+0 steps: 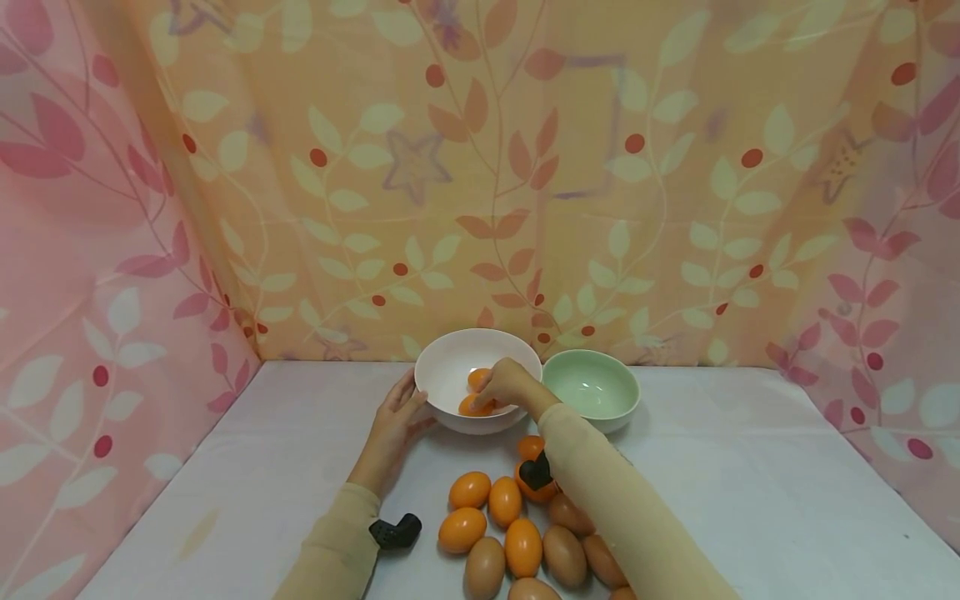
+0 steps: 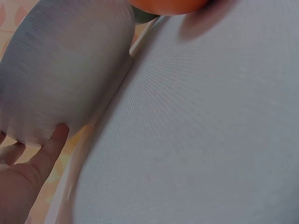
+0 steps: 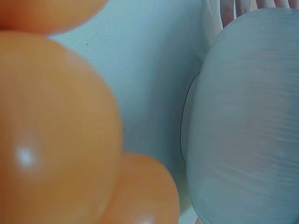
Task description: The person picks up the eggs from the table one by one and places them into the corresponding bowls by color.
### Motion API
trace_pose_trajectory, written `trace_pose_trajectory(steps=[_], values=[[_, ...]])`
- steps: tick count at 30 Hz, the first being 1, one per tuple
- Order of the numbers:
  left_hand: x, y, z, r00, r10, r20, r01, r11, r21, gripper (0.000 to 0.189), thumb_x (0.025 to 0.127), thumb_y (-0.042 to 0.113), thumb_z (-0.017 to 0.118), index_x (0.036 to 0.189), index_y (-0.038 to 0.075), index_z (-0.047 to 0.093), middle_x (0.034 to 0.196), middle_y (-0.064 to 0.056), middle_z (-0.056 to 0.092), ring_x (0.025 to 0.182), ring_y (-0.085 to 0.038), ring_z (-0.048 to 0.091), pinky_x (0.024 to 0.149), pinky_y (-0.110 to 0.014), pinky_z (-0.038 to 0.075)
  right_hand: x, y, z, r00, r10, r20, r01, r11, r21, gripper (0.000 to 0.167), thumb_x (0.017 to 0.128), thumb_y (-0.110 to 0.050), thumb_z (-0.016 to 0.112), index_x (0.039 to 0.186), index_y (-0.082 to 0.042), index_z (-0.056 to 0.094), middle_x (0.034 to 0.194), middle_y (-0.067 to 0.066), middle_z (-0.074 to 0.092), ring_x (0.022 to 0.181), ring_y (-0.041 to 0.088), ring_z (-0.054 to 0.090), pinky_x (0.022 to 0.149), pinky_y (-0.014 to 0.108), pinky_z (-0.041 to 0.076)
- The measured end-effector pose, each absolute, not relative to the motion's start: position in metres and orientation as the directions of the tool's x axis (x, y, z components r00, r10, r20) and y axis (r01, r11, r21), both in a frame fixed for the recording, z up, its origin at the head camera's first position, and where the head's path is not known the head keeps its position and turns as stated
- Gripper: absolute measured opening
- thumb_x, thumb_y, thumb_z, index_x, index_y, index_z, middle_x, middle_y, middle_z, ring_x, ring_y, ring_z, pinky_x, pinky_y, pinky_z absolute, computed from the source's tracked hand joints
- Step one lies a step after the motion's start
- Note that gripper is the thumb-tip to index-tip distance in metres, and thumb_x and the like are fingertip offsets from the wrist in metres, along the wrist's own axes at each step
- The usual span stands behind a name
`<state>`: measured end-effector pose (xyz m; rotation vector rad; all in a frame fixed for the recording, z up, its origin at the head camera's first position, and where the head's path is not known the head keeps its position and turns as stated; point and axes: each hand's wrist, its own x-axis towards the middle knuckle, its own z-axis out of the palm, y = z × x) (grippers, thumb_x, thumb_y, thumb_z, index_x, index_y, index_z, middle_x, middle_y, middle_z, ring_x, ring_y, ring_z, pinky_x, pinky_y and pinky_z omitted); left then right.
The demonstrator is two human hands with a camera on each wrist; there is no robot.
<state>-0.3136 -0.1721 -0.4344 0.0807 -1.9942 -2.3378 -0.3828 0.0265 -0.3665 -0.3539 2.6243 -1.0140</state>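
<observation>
A white bowl [image 1: 442, 358] stands at the back middle of the table. My left hand [image 1: 396, 418] holds its left side, thumb on the near part and the other fingers further round the outer wall; the left wrist view shows this hand [image 2: 25, 175] against the outside of the bowl [image 2: 70, 70]. Reaching over the near rim, my right hand [image 1: 513, 387] has its fingertips on an orange egg-shaped object [image 1: 468, 407] low in the bowl and pinches it. Another orange egg-shaped object [image 1: 477, 378] lies just behind, partly covered by the hand.
A green bowl [image 1: 592, 387] stands right of the white one. In front lie several orange egg-shaped objects [image 1: 505, 502] and several brown eggs [image 1: 564, 556], some hidden beneath my right forearm. Patterned curtains [image 1: 495, 167] close off the back and sides of the white-covered table [image 1: 750, 467].
</observation>
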Motion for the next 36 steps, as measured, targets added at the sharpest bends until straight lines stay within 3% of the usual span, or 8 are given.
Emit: trace_pose_trajectory(steps=[12,18,21,25,36], values=[[-0.314,-0.173,-0.432,-0.998,-0.069,0.016,0.026,-0.150,0.988,0.061,0.103,0.017,0.050,0.159,0.013,0.024,0.167,-0.009,0.016,0.148,-0.033,0.033,0.110,-0.057,0.043,-0.383,0.027,-0.365,-0.924,-0.330,-0.191,-0.122,0.730,-0.672,0.022,0.076,-0.017,0.086,0.091,-0.005,0.077,0.080,0.002,0.069,0.072,0.015,0.056,0.062,0.016,0.046],[-0.316,-0.170,-0.435,-0.998,-0.059,0.024,0.034,-0.164,0.986,0.061,0.103,0.016,0.050,0.158,0.013,0.025,0.167,-0.009,0.018,0.148,-0.032,0.031,0.110,-0.057,0.044,-0.379,0.033,-0.363,-0.933,-0.327,-0.154,-0.132,0.705,-0.697,0.024,0.076,-0.019,0.085,0.094,-0.005,0.079,0.089,0.003,0.074,0.080,0.016,0.058,0.071,0.019,0.050],[-0.316,-0.168,-0.437,-0.998,-0.062,0.017,0.027,-0.161,0.987,0.061,0.103,0.015,0.050,0.158,0.013,0.025,0.167,-0.009,0.018,0.148,-0.032,0.031,0.108,-0.056,0.045,-0.375,0.038,-0.362,-0.942,-0.318,-0.104,-0.132,0.638,-0.759,0.028,0.077,-0.017,0.084,0.100,-0.003,0.078,0.096,0.007,0.076,0.083,0.015,0.062,0.079,0.022,0.055],[-0.315,-0.168,-0.437,-0.997,-0.074,0.015,0.027,-0.160,0.987,0.060,0.103,0.017,0.051,0.158,0.014,0.026,0.167,-0.009,0.019,0.147,-0.032,0.035,0.107,-0.054,0.047,-0.368,0.048,-0.357,-0.950,-0.312,-0.031,-0.118,0.449,-0.886,0.036,0.080,-0.010,0.080,0.113,0.003,0.073,0.111,0.016,0.074,0.094,0.018,0.070,0.091,0.030,0.058],[-0.312,-0.171,-0.437,-0.996,-0.086,0.002,0.013,-0.136,0.991,0.060,0.104,0.020,0.051,0.158,0.016,0.026,0.167,-0.008,0.019,0.145,-0.032,0.036,0.109,-0.054,0.045,-0.333,0.097,-0.338,-0.946,-0.325,0.011,-0.107,0.279,-0.954,0.041,0.086,-0.022,0.077,0.122,-0.005,0.070,0.123,0.010,0.071,0.120,0.021,0.063,0.113,0.042,0.044]])
